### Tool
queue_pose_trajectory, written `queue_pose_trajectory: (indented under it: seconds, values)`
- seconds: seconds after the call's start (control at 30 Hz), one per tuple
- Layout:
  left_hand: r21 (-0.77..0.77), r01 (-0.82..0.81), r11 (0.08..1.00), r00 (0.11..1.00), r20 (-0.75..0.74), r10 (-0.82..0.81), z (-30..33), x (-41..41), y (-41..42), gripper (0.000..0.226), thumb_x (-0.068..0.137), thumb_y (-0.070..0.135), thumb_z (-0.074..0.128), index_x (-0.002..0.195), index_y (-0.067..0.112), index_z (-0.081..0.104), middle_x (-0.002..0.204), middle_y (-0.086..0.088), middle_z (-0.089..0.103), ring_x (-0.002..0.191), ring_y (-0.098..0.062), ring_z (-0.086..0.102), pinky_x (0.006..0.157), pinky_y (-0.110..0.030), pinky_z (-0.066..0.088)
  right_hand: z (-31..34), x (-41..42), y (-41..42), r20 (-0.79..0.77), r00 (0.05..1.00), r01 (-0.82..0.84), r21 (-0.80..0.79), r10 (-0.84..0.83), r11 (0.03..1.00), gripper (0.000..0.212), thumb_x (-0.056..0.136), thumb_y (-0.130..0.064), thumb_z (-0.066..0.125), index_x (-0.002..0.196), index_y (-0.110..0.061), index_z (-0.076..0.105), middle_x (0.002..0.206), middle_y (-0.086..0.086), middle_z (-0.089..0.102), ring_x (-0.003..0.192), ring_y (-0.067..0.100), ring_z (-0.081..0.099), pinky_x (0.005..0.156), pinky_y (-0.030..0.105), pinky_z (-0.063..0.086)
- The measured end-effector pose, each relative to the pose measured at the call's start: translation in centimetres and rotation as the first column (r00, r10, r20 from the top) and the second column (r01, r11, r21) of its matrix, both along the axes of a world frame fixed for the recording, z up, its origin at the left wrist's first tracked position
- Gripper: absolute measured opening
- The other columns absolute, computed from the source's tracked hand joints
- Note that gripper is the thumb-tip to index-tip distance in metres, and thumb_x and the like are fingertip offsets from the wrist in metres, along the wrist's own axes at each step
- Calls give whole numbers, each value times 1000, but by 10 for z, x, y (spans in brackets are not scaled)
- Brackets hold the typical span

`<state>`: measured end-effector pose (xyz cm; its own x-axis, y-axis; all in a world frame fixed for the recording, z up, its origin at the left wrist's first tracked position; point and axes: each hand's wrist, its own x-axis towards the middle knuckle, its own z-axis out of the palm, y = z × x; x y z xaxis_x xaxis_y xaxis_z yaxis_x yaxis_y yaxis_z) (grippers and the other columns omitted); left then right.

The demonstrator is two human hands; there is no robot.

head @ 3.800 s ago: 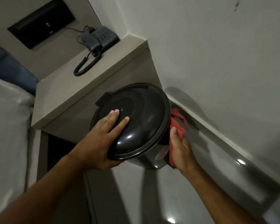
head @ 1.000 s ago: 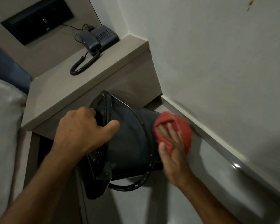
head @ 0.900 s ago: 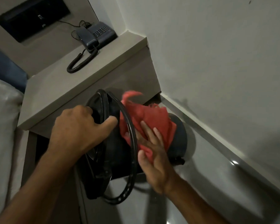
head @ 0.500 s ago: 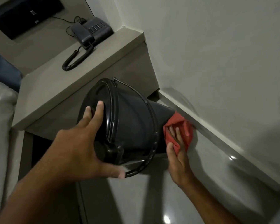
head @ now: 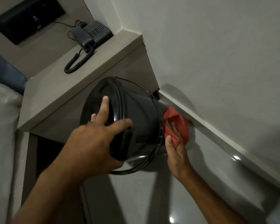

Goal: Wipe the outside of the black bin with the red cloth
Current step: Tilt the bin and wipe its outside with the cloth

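Observation:
The black bin is tipped on its side above the floor, its lidded top turned toward me and its narrow base toward the wall. A thin black bail handle loops around it. My left hand grips the bin at its rim, fingers spread over the lid and thumb on the side. My right hand presses the red cloth against the bin's side near the base. Part of the cloth is hidden behind the bin.
A grey bedside unit stands right behind the bin, with a dark telephone and coiled cord on top. A white wall with a grey skirting runs along the right. A glossy floor lies below. A pale mattress edge is at the left.
The left hand shifted its hold on the lid and rim while the bin turned slightly. The right hand stays with the cloth low on the bin's side, after a sweep toward the rim a second ago.

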<state>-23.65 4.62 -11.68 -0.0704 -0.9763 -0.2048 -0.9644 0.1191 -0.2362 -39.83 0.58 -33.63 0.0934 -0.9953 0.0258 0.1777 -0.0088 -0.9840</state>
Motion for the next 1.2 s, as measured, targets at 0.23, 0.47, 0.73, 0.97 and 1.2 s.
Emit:
queue_pose_trajectory:
  seconds: [0.23,0.47,0.73,0.97,1.2]
  values:
    - [47,-373,927,706,-634,316,32,4,-39,60,42,51,89,93,47,57,148,4,48,134,5,42,99,-38,43,45,-2,-4,74,995,73,-109,-65,991,55,94,-54,41,144,-33,51,142,-2,59,135,7,51,115,39,41]
    - [20,-571,820,385,-876,289,10,26,-46,49,35,37,88,82,26,76,79,4,78,66,-16,74,57,-32,62,48,26,17,46,998,54,-143,-47,988,35,98,-61,34,128,-60,50,138,-21,55,136,5,48,114,28,37]
    - [14,-631,776,319,-907,276,4,29,-61,36,42,32,87,73,18,77,66,1,76,56,-14,72,47,-22,55,-32,-18,-2,-174,970,186,93,-168,978,37,98,-42,41,133,-52,39,154,15,42,146,22,34,119,40,29]
    - [53,-730,682,293,-877,382,4,22,-92,55,34,45,89,81,20,75,64,2,76,58,-13,74,49,-24,56,17,34,13,-84,969,219,-149,-233,964,49,99,-65,33,144,-46,39,150,-2,50,143,29,44,116,63,32]
    - [-13,-571,821,332,-918,216,2,1,-79,96,46,67,87,129,27,60,116,13,66,99,-6,67,76,-22,55,-5,7,1,23,985,174,-67,-173,982,70,100,-59,38,151,-11,43,156,7,46,147,26,39,121,52,31]
